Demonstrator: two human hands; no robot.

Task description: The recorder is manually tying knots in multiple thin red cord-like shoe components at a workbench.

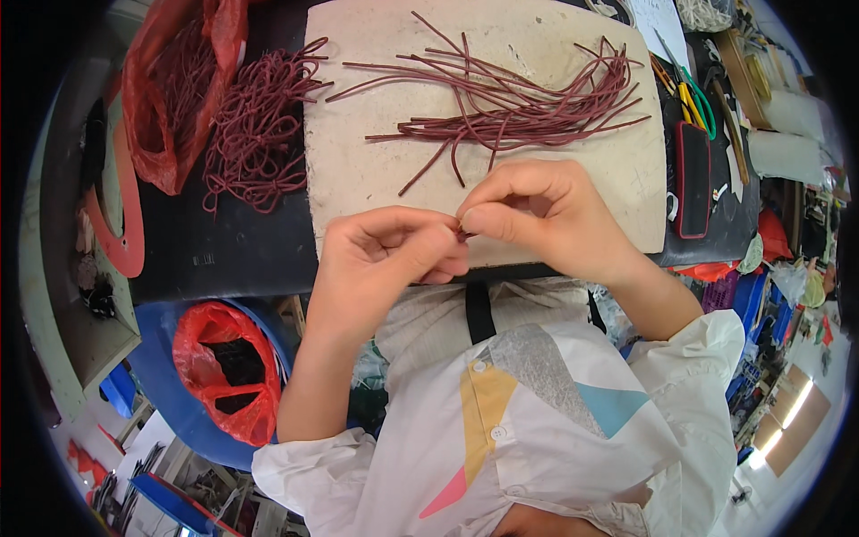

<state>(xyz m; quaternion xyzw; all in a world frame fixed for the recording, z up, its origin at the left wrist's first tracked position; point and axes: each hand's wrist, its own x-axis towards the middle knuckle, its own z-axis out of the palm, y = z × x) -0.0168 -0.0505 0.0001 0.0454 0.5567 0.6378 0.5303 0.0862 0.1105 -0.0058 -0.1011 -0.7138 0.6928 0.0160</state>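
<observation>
Here, the left hand (385, 259) and right hand (537, 219) meet at the near edge of the pale board (358, 170) on the worktop, fingertips pinched shut on a short maroon cord end (462, 231). The cord appears light, soft and limp; hold it near its tip. Both wrists bend inward, forearms rising from below.

— What do the hands (461, 228) pinch?
— Mostly hidden: only a dark red speck shows between the fingertips (467, 215) (too small to tell).
— And the red bag (179, 80)?
— Cut off at the top edge; the right-hand clutter (761, 80) blurs toward the rim.
</observation>
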